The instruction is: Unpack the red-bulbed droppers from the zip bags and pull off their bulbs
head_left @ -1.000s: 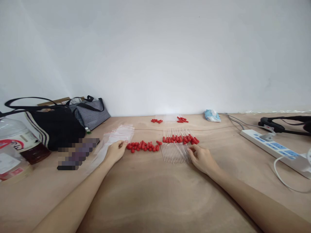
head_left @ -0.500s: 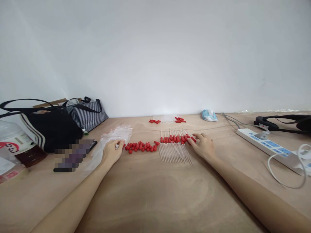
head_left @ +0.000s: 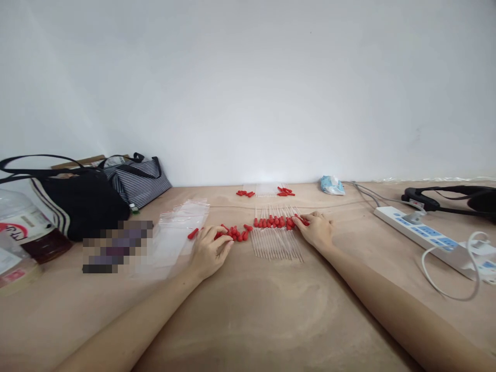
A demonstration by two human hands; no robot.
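My left hand [head_left: 210, 253] is over the left part of a loose pile of red rubber bulbs [head_left: 240, 235], thumb and fingers apart and bent round a few of them. One single red bulb [head_left: 192, 233] lies left of that hand, by the clear zip bags [head_left: 170, 235]. At the right end of a row of red bulbs [head_left: 271, 222], my right hand [head_left: 318, 230] has its thumb and fingertips closed on a red bulb [head_left: 304, 221]. Thin clear tubes lie side by side in a far set [head_left: 277, 211] and a near set [head_left: 275, 245], with the row between them.
More red bulbs [head_left: 285, 191] and clear tubes lie by the wall. A blue tissue pack [head_left: 332, 185], a power strip [head_left: 426, 230] with cables and a black headset [head_left: 445, 199] are on the right. Bags [head_left: 139, 181], a blurred phone [head_left: 118, 248] and bottles [head_left: 23, 227] stand left.
My left hand has moved right from the pile's left end to over its bulbs, and one bulb now lies left of it. My right hand stays at the row's right end.
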